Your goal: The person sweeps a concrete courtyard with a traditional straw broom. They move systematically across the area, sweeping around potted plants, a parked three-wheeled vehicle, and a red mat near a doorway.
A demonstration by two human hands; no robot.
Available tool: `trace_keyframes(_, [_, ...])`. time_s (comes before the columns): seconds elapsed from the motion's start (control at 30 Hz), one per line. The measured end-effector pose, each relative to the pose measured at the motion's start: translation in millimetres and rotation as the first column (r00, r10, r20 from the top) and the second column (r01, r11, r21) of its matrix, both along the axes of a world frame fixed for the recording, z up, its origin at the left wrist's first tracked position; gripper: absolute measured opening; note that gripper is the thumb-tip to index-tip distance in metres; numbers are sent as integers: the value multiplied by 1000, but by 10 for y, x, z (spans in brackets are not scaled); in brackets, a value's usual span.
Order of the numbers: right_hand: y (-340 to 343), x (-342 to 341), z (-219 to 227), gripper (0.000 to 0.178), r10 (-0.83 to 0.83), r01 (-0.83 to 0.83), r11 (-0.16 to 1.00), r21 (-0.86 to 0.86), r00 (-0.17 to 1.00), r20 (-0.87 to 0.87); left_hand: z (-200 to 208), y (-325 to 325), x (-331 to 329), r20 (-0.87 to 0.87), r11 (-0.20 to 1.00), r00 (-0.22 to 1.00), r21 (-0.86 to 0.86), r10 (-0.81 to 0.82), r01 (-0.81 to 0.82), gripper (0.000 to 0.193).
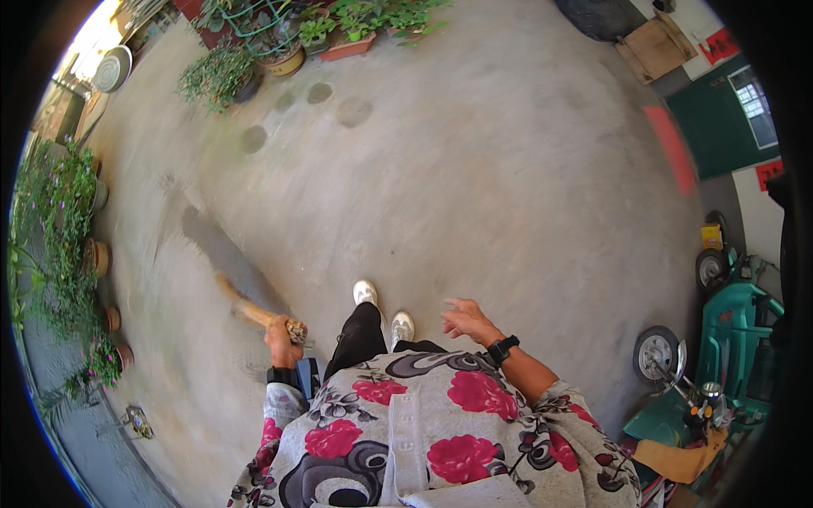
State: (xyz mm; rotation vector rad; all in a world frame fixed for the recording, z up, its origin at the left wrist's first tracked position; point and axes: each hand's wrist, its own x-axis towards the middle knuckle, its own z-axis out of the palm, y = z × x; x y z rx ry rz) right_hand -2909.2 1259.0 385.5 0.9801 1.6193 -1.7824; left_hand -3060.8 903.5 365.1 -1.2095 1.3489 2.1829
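Observation:
My left hand point(279, 339) is closed around a tan straw hand broom point(246, 311). The bundled stalk ends of its handle stick out of the fist toward my body, while the other end points away to the left, smeared by motion. Out to the right, my right hand point(468, 321) hangs over the floor with its fingers loosely bent and apart, holding nothing. Dark bands circle both wrists. Between the hands, my white shoes point(365, 293) stand on the concrete floor point(474, 186). A dark streak point(229, 254) runs across the floor beyond the broom.
Potted plants point(97, 254) line the left side, and more pots point(284, 63) stand at the far edge. At the right is a green three-wheeled vehicle point(728, 339) near a dark green door point(720, 123). A wooden board point(656, 46) leans at the far right. A round metal basin point(113, 69) is far left.

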Motion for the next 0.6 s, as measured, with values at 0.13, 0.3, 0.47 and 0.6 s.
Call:
trace_keyframes(0.13, [-150,-514,244,54,131,-149,983,-107,978,-160,226,259,-301,-155,996,984,-4,-86,86,15])
trace_keyframes(0.3, [-283,-1346,583,55,219,-258,948,-187,954,-202,542,861,-687,-252,899,905,190,-343,394,15])
trace_keyframes(0.47, [-359,-2036,500,38,-175,108,933,-342,970,-170,735,1415,-1043,-469,278,280,75,-838,958,46])
trace_keyframes(0.6, [12,-2318,163,14,-612,589,790,-174,774,-160,680,1555,-1445,-532,0,-66,-122,-844,993,55])
